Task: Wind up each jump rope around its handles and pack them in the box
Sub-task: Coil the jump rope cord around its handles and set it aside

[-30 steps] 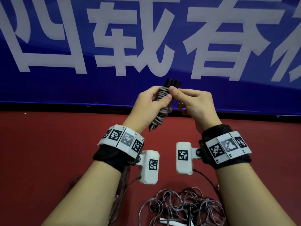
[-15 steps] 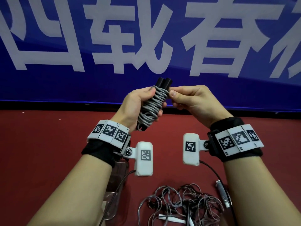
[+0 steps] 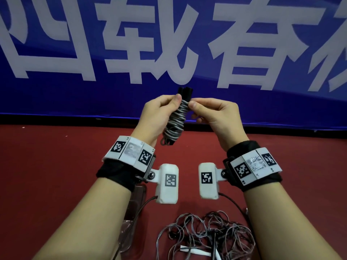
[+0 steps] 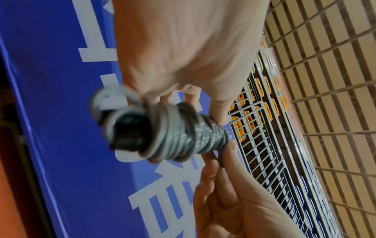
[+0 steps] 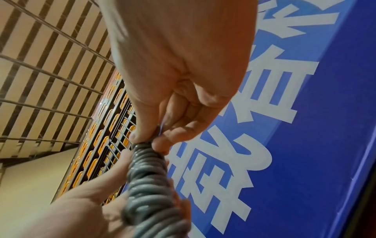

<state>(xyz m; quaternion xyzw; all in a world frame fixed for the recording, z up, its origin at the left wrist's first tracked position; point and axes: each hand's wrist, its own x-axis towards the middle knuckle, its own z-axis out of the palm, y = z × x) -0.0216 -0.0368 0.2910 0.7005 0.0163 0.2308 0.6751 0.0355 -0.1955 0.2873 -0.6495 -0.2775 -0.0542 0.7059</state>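
A grey jump rope is wound in tight coils around its two black handles, held upright in front of the blue banner. My left hand grips the coiled bundle from the left, thumb on the upper coils. My right hand pinches the rope's top turn between thumb and forefinger, just below the handle tips. A tangle of loose grey rope lies on the red surface near the bottom edge. A clear plastic box shows partly under my left forearm.
A blue banner with large white characters stands along the far edge of the red surface. White strips lie among the loose ropes. In the wrist views, metal grating with yellow shapes rises behind the banner.
The bundle has turned in my left hand and stands more upright. My right hand stays pinching at the top coils, and both hands have shifted slightly.
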